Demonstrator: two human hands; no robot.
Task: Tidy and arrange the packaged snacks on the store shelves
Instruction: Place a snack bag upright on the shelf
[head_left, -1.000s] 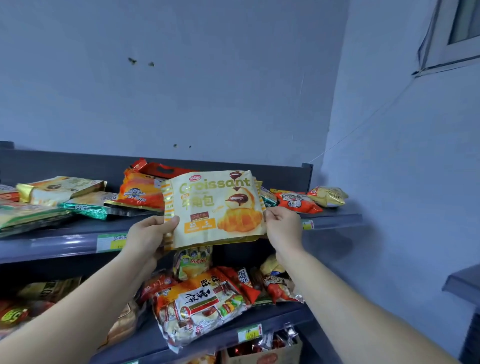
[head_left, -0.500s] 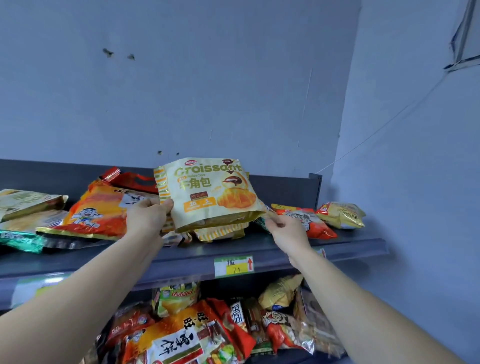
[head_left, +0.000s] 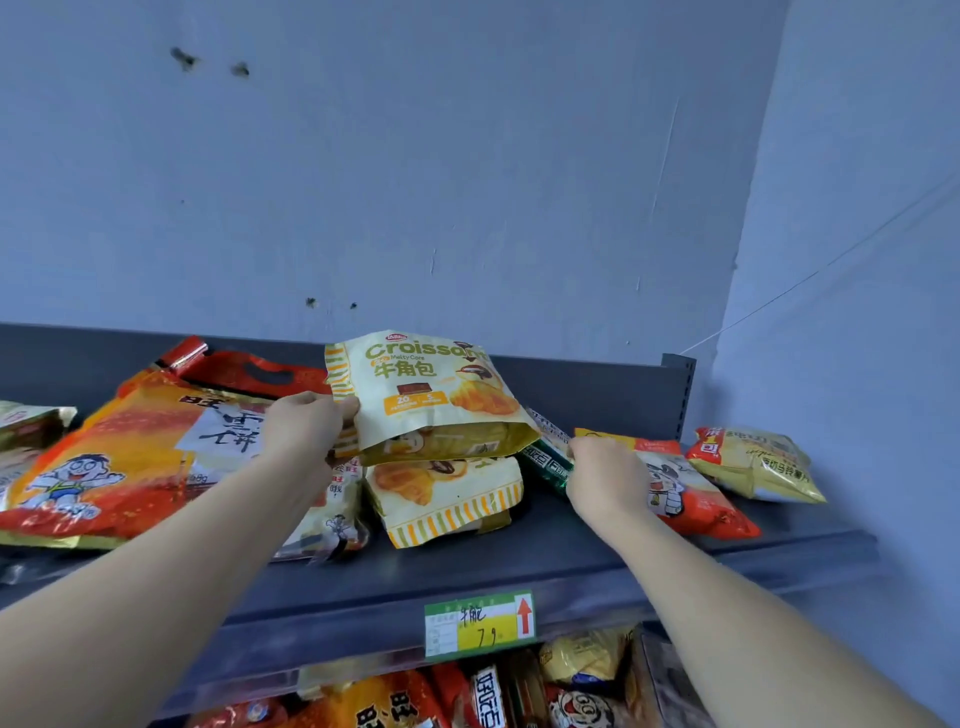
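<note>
"Fingers on the left hand, what are they doing?"

"They are bent round the left edge of the croissant bag, with the thumb on the front. They hold it up, tipped back, over a second croissant bag that lies flat on the top shelf."

"And the right hand?"

"Its fingers are curled by the end of a green packet, just beside the low corner of the croissant bag. I cannot tell if they pinch anything or only touch."

"So what is the job now?"

"I think the bag goes down on its twin, so the two make one neat pile above the price tag."

"How to do it well?"

"Lay it flat, not on its edge. Line up its corners with the bag below. The right hand could press the loose side down. Go slow, for the bags look shiny and puffy and may slip."

"Anything in the way?"

"A big orange bag lies close on the left. A red and orange bag lies close on the right, with a yellow bag past it. Best not to bump them."
</note>
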